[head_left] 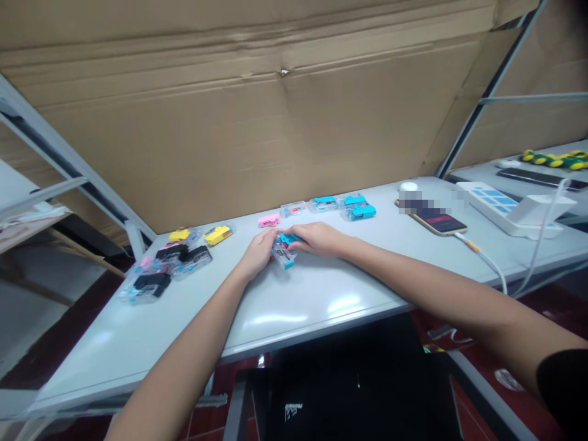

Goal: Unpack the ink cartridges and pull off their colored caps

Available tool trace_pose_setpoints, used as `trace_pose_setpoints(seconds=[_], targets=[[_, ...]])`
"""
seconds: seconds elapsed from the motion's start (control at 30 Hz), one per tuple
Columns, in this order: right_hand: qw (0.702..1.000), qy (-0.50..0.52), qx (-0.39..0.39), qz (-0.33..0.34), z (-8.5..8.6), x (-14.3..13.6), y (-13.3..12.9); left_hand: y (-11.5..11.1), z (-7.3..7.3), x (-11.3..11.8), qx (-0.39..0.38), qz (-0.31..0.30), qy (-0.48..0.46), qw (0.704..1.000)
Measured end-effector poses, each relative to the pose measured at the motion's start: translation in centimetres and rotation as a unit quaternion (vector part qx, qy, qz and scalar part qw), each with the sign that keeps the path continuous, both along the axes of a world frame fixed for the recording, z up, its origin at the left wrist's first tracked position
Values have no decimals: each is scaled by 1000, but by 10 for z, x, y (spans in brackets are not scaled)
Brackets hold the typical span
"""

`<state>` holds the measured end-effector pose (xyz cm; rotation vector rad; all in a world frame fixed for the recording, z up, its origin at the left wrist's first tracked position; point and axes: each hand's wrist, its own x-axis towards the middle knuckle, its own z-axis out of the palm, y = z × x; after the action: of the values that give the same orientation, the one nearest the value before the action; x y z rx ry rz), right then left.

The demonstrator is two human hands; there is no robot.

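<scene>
Both hands meet near the middle of the table around a small clear plastic device with blue parts (pixel 285 252). My left hand (pixel 258 252) is closed on its left side, with the thumb and fingers partly hidden. From the right, my right hand (pixel 316 239) pinches the blue piece at its upper end. The device's clear lower end tilts down toward me; I cannot make out its exact kind. Just behind the hands lie a pink plastic piece (pixel 269 220) and a clear device with a red part (pixel 293 209). Several blue-and-clear devices (pixel 361 212) are to their right.
At left lie yellow-topped devices (pixel 219 234) and several black-and-clear ones (pixel 152 283). A phone (pixel 432 217) with a cable, a white round lid (pixel 408 187) and a white power strip (pixel 505 208) occupy the right. Cardboard (pixel 275 135) walls off the white table's (pixel 321 306) back.
</scene>
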<state>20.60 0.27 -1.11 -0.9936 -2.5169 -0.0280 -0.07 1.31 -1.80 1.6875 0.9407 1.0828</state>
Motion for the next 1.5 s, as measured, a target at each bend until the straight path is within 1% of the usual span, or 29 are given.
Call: trace_pose_setpoints(seconds=[0.13,0.27,0.47,0.6,0.7,0.87,1.0,1.1,1.27,1.5], targets=[[1000,7,-16,-10,3,-3,-4,0,0,0,3,-7,-5,1000],[999,18,-32,-19,2,-3,-3,0,-2,0,4,-18,-8,1000],[995,63,-67,-29,0,-3,-1,1,-5,1,-17,-12,-31,999],[987,114,-104,-37,0,-4,-1,1,-4,2,-46,-10,-56,997],[980,150,-127,-25,0,-4,-1,2,-7,2,-79,-16,-74,994],[973,173,-153,0,2,-3,-4,4,-13,0,-146,-36,-107,983],[970,183,-161,13,2,-4,-6,2,-11,-2,-174,-52,-120,976],[969,183,-162,17,0,-3,-5,1,-9,-1,-173,-52,-119,976],[967,195,-165,16,-3,0,1,1,-11,1,-159,-44,-108,980],[960,219,-170,26,-1,4,1,1,-10,0,-155,-19,-110,982]])
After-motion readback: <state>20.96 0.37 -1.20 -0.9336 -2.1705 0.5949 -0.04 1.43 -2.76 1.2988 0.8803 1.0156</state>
